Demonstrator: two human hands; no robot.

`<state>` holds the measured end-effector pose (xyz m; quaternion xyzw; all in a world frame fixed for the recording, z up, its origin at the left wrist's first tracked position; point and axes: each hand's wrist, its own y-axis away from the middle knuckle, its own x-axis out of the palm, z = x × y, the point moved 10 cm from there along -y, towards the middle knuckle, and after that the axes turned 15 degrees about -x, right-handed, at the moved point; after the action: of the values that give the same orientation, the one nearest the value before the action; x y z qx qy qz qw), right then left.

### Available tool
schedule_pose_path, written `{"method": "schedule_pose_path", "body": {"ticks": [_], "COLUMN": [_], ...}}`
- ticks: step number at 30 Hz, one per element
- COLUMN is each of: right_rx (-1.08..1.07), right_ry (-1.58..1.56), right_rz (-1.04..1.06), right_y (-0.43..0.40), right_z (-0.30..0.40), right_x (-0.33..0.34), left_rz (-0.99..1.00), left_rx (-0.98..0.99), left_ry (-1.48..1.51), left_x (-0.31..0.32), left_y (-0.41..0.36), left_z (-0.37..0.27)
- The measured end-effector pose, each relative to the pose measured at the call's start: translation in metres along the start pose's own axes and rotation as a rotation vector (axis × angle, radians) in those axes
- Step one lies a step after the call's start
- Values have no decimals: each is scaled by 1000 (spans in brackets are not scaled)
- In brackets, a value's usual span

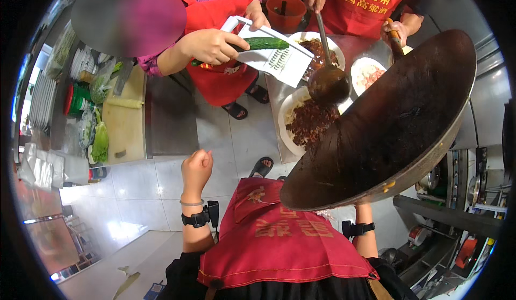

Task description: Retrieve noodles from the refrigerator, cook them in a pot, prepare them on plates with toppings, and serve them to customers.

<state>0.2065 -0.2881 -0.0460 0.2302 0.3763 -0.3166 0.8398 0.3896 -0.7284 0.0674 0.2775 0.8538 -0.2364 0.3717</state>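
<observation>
My left hand [197, 164] is closed in a loose fist over the floor, with nothing seen in it. My right hand is hidden behind the large dark wok [387, 126]; only its wrist and forearm show below the rim. A co-worker at the upper right holds the wok's handle [396, 44] and a metal ladle [328, 83]. The tilted wok's edge is over a white plate of noodles with dark sauce [308, 122]. Another sauced plate [318, 54] lies behind the ladle. A second co-worker holds a cucumber [268, 43] against a white slicer [282, 64].
At the left, a cutting board [125, 130] bears a peeled pale vegetable [125, 103] beside lettuce [100, 143]. A plate with reddish pieces [366, 76] stands on the steel table [278, 98]. A red bucket [286, 14] is between the co-workers. Metal racks [439, 215] stand lower right.
</observation>
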Motion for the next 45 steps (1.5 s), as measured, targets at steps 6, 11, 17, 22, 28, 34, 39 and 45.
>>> {"method": "schedule_pose_path", "body": {"ticks": [6,11,17,22,28,34,39,45], "right_rx": [-81,-33,51,-396,-343,-292,-100,100], "right_ry": [112,-1,4,-62,163,32,113,196], "right_rz": [14,268,522,802,1033,936,927,918], "right_y": [9,-16,-28,-13,-26,2,52,105], "right_z": [-62,-25,-6,-53,63,48,-1,1], "right_x": [49,57,85,224,218,231,217,195], "left_rz": [-24,3,13,-84,-91,-39,2,-90], "left_rx": [-70,-179,-335,-301,-450,-397,-88,-48], "left_ry": [-25,-52,-136,-194,-152,-138,-132,18], "left_x": [-17,-28,-57,-70,-112,-110,-93,-142], "left_y": [29,56,87,114,174,130,35,-44], "left_z": [16,37,64,81,137,146,131,180]}}
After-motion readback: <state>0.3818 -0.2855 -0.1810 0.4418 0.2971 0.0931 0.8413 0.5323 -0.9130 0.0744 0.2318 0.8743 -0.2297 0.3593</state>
